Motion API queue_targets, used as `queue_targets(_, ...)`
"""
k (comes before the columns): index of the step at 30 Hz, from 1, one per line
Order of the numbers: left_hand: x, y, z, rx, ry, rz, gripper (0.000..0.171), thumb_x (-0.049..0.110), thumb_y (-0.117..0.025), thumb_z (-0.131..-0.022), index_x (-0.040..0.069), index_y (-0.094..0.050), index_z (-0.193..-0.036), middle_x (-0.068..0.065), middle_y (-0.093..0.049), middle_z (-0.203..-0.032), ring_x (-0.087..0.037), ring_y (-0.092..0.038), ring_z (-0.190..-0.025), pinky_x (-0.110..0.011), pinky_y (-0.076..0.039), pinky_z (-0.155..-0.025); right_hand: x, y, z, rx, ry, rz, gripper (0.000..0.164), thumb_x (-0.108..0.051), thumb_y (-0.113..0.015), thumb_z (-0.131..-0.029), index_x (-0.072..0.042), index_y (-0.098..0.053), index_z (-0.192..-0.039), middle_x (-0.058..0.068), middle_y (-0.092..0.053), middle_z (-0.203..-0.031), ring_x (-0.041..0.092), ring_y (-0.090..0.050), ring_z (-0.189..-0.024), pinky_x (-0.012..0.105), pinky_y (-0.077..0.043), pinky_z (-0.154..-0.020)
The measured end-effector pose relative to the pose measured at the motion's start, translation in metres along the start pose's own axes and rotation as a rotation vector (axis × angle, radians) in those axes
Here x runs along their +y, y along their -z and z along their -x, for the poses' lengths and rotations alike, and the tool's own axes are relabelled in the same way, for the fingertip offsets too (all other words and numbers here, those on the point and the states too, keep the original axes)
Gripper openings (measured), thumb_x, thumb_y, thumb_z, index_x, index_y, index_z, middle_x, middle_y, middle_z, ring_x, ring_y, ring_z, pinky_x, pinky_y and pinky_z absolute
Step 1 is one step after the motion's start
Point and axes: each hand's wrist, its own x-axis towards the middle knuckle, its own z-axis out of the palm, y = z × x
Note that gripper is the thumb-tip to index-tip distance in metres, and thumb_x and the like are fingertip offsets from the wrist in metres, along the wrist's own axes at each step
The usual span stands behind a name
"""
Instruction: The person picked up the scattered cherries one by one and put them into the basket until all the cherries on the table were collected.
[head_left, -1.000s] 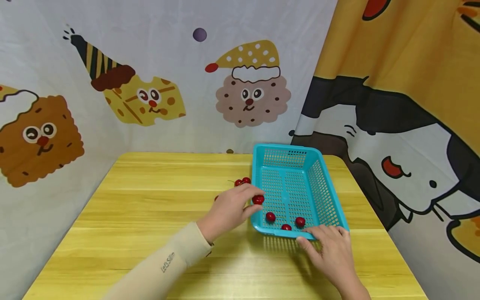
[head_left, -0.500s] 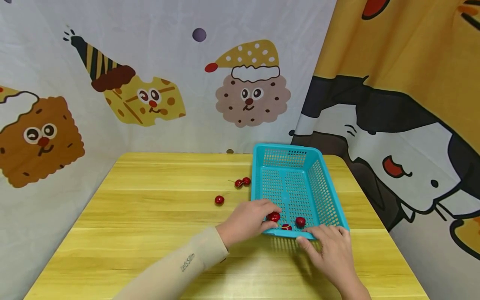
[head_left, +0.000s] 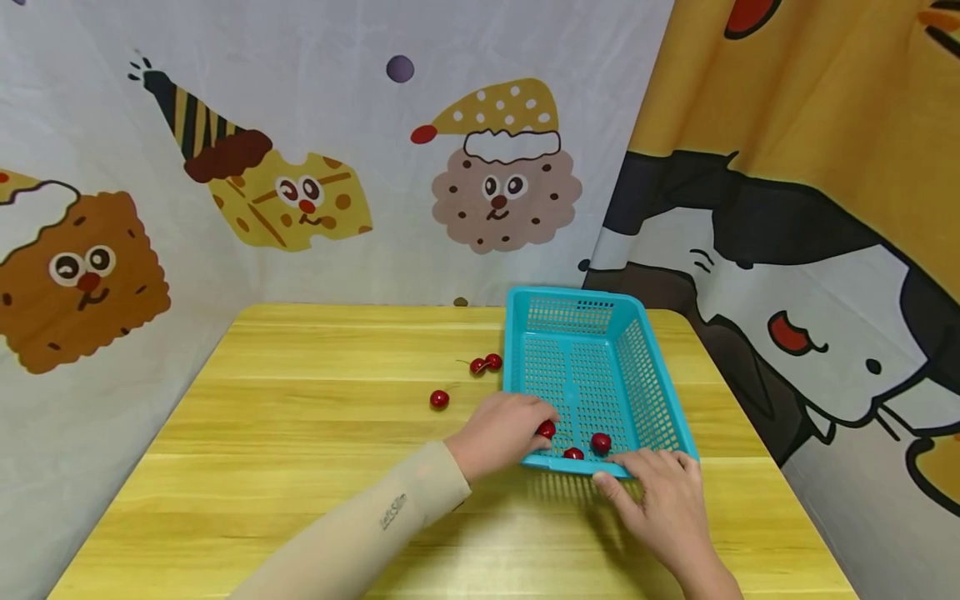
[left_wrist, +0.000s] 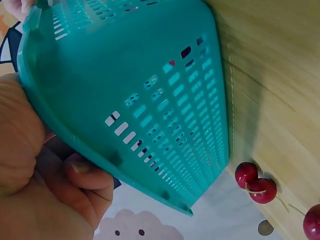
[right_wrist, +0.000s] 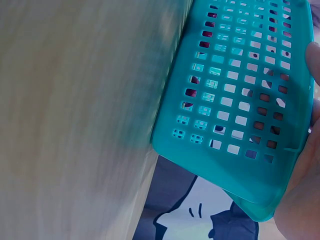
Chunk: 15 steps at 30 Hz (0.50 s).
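Observation:
A turquoise plastic basket stands on the wooden table, tilted in both wrist views only by the camera angle. My left hand reaches over its near left corner, thumb and fingers curled about a red cherry. Two more cherries lie on the basket floor near the front wall, a whole one and a partly hidden one. My right hand grips the front right rim, thumb outside and fingers over the edge. Left of the basket lie a joined pair of cherries and a single stemmed cherry.
The yellow wooden table ends at a back edge just behind the basket. A white cloth with cartoon prints hangs behind it, and a yellow printed curtain hangs on the right.
My left hand has moved right and down from the basket's left rim into its near left corner, bringing a cherry along. Over the last half second it shifts slightly back. The right hand stays put.

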Motion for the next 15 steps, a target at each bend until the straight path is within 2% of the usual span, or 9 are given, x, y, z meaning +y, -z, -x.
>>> queue_targets(8, 0.001, 0.001, -0.009, -0.087, 0.045, -0.039, 0.032, 0.043, -0.081, -0.079, 0.022, -0.074, -0.103, 0.014, -0.069, -0.084, -0.003, -0.059, -0.070, -0.025, -0.049, -0.053, -0.001, 0.001, 0.000, -0.002, -0.007, -0.001, 0.033, -0.044, -0.079, -0.077, -0.015, -0.074, -0.093, 0.000, -0.071, -0.090, 0.024, -0.058, -0.082, 0.054, -0.032, -0.082)
queue_targets(15, 0.001, 0.000, -0.012, -0.144, 0.068, -0.076, 0.030, 0.048, -0.080, -0.078, 0.026, -0.075, -0.099, 0.016, -0.063, -0.071, -0.003, -0.054, -0.063, -0.026, -0.046, -0.049, -0.002, 0.001, 0.000, 0.009, 0.006, -0.004, 0.032, -0.044, -0.078, -0.078, -0.015, -0.074, -0.092, 0.000, -0.070, -0.088, 0.023, -0.057, -0.081, 0.054, -0.033, -0.082)
